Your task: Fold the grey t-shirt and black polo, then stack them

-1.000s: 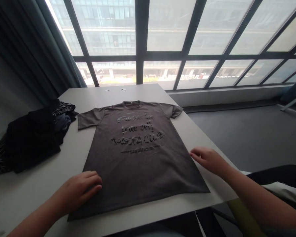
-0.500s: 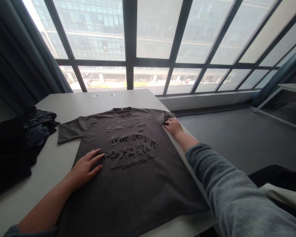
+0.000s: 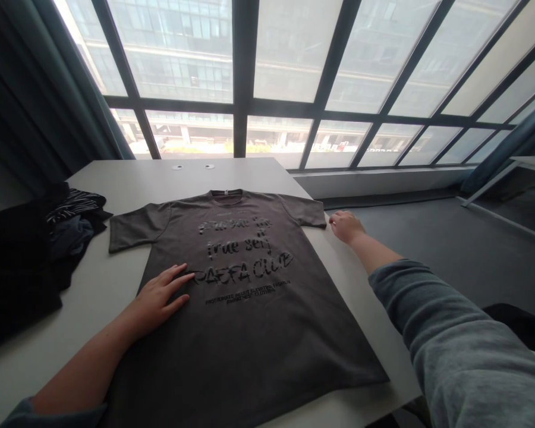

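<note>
A dark grey T-shirt (image 3: 249, 345) with black lettering across its chest lies flat, front up, its collar toward the window. My left hand (image 3: 163, 297) rests on the shirt beside the lettering, fingers spread, palm down. Just off the hem of the right-hand sleeve is my right hand (image 3: 346, 226). Its fingers are curled in, and I see no cloth between them; a narrow gap separates them from the sleeve. Both sleeves are spread outward.
The shirt lies on a white table (image 3: 147, 172) with two round cable holes near its far edge. A heap of dark clothes (image 3: 66, 232) covers its left side. Beyond stand tall windows (image 3: 285, 53) and a blue curtain (image 3: 57, 77); grey floor (image 3: 410, 232) lies to the right.
My right hand has let go of the sleeve and moved right, off the shirt. That sleeve, bunched before, now lies flat and outstretched. My left hand stays in place on the shirt.
</note>
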Motion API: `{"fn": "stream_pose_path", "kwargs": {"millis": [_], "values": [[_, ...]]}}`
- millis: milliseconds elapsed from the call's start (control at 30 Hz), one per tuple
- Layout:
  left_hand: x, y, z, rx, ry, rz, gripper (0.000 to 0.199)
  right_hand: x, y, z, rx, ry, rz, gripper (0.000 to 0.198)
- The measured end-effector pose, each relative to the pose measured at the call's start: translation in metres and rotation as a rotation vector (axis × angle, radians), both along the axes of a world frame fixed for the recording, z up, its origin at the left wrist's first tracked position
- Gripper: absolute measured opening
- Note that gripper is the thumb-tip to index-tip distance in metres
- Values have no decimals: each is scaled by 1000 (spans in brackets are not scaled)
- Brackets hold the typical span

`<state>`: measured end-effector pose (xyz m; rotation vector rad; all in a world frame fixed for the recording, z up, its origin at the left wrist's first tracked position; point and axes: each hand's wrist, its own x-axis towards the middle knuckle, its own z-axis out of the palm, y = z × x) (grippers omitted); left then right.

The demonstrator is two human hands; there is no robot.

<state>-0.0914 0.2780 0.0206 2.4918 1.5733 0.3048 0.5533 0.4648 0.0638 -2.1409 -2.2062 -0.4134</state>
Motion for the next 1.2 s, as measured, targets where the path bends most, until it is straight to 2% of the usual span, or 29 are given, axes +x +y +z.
{"fn": "stream_pose_path", "kwargs": {"millis": [100,200,367,467,633,767,867,933,1000,1100,1200], "values": [[0,0,0,-3,-2,7,60,-12,2,-7,37,65,74,39],[0,0,1,-11,-4,7,60,-48,13,-15,37,125,182,50],[-2,1,-3,-14,2,1,60,-117,50,-21,-140,187,212,75],[-3,1,-9,-28,34,8,61,-141,76,-21,-241,231,190,81],[5,-3,-11,-89,130,60,61,-135,100,-26,-284,278,56,76],[10,-10,-2,-152,160,90,62,-114,107,-34,-258,294,-36,72],[9,-7,9,-168,168,68,63,-117,123,-33,-214,302,-66,77],[12,10,21,-159,182,53,61,-135,137,-30,-183,303,-38,80],[23,42,37,-130,204,62,55,-164,150,-27,-169,293,59,79],[55,117,60,-36,251,71,56,-217,164,-25,-224,236,250,76],[90,200,65,-19,258,159,60,-262,174,-26,-310,196,304,77]]}}
